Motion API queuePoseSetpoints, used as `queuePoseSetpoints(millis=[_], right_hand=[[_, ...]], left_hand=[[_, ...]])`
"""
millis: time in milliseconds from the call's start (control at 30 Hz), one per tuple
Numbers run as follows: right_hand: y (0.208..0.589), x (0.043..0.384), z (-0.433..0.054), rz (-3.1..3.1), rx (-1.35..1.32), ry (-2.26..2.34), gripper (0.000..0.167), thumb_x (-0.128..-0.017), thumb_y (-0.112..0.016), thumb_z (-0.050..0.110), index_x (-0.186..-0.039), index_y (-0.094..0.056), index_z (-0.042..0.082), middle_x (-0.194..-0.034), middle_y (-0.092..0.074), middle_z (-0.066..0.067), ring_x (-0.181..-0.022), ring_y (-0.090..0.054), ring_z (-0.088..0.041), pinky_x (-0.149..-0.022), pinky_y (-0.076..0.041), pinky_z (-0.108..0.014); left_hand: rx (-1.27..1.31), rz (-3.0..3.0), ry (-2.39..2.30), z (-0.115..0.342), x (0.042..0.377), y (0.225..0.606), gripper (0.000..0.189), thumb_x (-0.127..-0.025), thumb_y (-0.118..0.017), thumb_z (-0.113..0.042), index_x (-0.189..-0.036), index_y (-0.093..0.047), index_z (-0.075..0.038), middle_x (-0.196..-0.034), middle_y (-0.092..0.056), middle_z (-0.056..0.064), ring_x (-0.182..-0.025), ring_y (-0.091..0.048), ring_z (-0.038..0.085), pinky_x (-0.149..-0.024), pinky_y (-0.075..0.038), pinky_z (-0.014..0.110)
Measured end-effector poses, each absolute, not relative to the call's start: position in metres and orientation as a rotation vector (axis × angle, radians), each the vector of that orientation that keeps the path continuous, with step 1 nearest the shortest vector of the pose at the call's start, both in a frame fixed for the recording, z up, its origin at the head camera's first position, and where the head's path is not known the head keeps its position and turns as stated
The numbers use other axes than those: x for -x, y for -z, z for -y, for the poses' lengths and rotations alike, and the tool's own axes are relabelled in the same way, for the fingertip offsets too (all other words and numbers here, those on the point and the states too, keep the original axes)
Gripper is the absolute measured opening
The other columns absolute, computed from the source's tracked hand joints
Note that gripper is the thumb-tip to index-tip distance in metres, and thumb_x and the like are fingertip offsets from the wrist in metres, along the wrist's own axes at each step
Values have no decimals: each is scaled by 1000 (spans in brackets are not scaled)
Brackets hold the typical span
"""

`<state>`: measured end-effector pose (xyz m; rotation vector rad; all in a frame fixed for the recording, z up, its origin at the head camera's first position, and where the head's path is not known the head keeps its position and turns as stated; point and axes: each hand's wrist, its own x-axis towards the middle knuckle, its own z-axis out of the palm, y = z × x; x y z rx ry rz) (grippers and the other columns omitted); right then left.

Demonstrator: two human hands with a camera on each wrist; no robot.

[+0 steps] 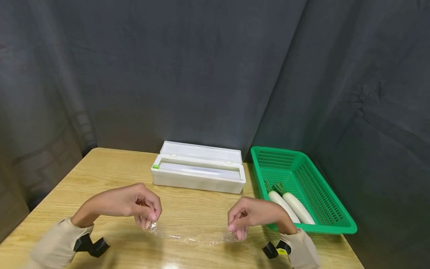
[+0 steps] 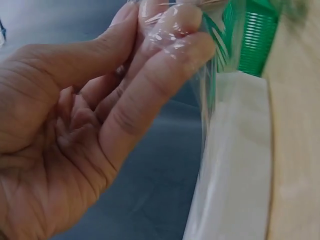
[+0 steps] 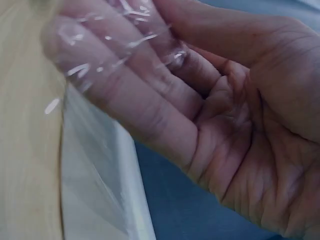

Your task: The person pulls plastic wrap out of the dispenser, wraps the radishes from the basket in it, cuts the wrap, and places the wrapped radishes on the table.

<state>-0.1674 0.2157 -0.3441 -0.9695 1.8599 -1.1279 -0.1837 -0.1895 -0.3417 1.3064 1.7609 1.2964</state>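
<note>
A clear sheet of plastic wrap (image 1: 188, 240) stretches between the two hands, low over the front of the table. The left hand (image 1: 142, 207) pinches one end between thumb and fingers; in the left wrist view shiny film (image 2: 172, 37) clings over its fingertips. At the other end, the right hand (image 1: 250, 216) pinches the film, and the right wrist view has crinkled wrap (image 3: 125, 45) lying across those fingers. Behind the hands stands a white wrap dispenser box (image 1: 198, 181), its lid (image 1: 201, 151) raised and a pale roll (image 1: 199, 170) inside.
At the right a green plastic basket (image 1: 330, 194) holds two white radishes (image 1: 297, 207) with trimmed green tops. The wooden table (image 1: 111, 168) ends at dark grey curtains (image 1: 174, 74) behind and on both sides. A black wrist camera (image 1: 92, 244) is strapped at the left sleeve.
</note>
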Motion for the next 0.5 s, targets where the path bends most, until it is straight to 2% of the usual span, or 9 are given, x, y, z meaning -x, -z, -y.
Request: queuePoseSetpoints(millis=[133,333,500], right_hand=[[355,166,-210,-1851,890,1085,23,-102,-67,9,-92,-70,-11,-82,-69,-36,-69,-70,-5,-68,-63,-30],[362,167,-208,-1870,823,1054,21,-100,-69,6,-89,-68,-12,-81,-72,-32,-68,-73,-8,-67,-64,-36],[369,167,-205,-1901,768,1022,21,-99,-71,7,-85,-68,-9,-78,-74,-24,-65,-71,-8,-65,-64,-34]], left_hand=[[-1236,-1713,-1262,184,183,357,14,-103,-65,-11,-97,-70,2,-78,-68,30,-74,-68,2,-63,-64,44],[-1159,-1719,-1242,183,181,376,15,-103,-66,-11,-96,-71,1,-77,-68,31,-71,-69,3,-62,-64,44],[-1153,-1724,-1252,181,180,388,15,-103,-65,-9,-95,-71,2,-77,-68,30,-70,-68,2,-61,-64,36]])
